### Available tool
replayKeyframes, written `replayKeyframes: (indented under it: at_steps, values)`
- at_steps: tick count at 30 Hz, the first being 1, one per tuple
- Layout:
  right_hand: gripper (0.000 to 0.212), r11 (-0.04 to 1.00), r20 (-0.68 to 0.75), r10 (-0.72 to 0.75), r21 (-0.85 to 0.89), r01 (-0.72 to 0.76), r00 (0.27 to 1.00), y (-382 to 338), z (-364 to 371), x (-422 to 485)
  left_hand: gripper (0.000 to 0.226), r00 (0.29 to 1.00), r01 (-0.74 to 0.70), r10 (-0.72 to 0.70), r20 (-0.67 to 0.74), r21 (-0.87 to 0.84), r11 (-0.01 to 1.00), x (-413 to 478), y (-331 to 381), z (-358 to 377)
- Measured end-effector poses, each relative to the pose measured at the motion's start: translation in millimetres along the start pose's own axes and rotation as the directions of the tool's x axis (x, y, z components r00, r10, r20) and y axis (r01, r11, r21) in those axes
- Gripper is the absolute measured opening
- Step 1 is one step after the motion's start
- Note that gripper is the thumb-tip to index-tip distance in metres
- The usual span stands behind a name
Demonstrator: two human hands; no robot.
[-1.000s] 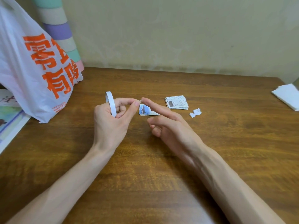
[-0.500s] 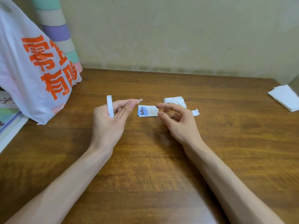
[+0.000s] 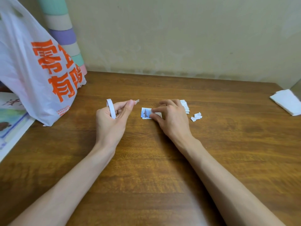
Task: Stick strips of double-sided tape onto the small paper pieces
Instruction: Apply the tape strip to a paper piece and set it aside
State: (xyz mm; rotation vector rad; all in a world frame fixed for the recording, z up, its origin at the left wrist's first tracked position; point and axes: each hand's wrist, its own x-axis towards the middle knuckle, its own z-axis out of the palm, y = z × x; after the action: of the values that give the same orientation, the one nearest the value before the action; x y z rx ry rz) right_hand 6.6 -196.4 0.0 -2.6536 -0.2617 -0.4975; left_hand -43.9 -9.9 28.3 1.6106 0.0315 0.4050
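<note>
The left hand (image 3: 110,121) is raised above the counter (image 3: 146,168). Its grip is closed, with thumb and forefinger pressed together on a short strip of tape (image 3: 136,100). The free end of the strip sticks out past the fingertips, toward the right hand. A white tape roll (image 3: 111,108) is looped over the same hand's fingers, just behind the pinch and standing on edge.

The right hand (image 3: 172,119) is low on the counter, a little apart from the left grip. Its grip is closed on a small paper piece (image 3: 145,113) printed with a blue picture. The thumb lies across the top of the piece's right end and the curled fingertips meet it at the near edge. The printed left half pokes out beyond the grip, toward the strip. Whether the piece is lifted or lies flat on the wood cannot be told.

Just behind the right grip, partly hidden by the knuckles, is a stack of paper pieces (image 3: 185,107). A few torn white scraps (image 3: 196,116) lie near the outer side of that hand. Well beyond the left grip slumps a white plastic bag (image 3: 32,70) with orange lettering. Far out past the right grip, folded white tissue (image 3: 286,101) sits at the counter's edge.
</note>
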Motion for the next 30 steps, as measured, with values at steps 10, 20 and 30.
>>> replayKeyframes:
  at_steps: [10, 20, 30]
  values:
    - [0.013, 0.998, -0.119, -0.041, 0.034, 0.045, 0.992, 1.6, 7.5, -5.3, 0.016, 1.0, 0.004, -0.002, -0.025, 0.071, 0.997, 3.5, -1.7, -1.3]
    - [0.015, 0.969, 0.011, -0.247, 0.019, 0.247, 0.969, 0.6, -12.2, -34.8, 0.02, 0.999, 0.001, -0.01, 0.052, 0.162, 0.987, 4.8, -7.2, -3.8]
    - [0.007, 0.976, 0.037, -0.164, 0.155, 0.156, 0.986, 6.3, -23.6, -50.1, 0.021, 0.992, -0.013, -0.007, 0.126, 0.154, 0.988, 1.8, -5.9, -1.8]
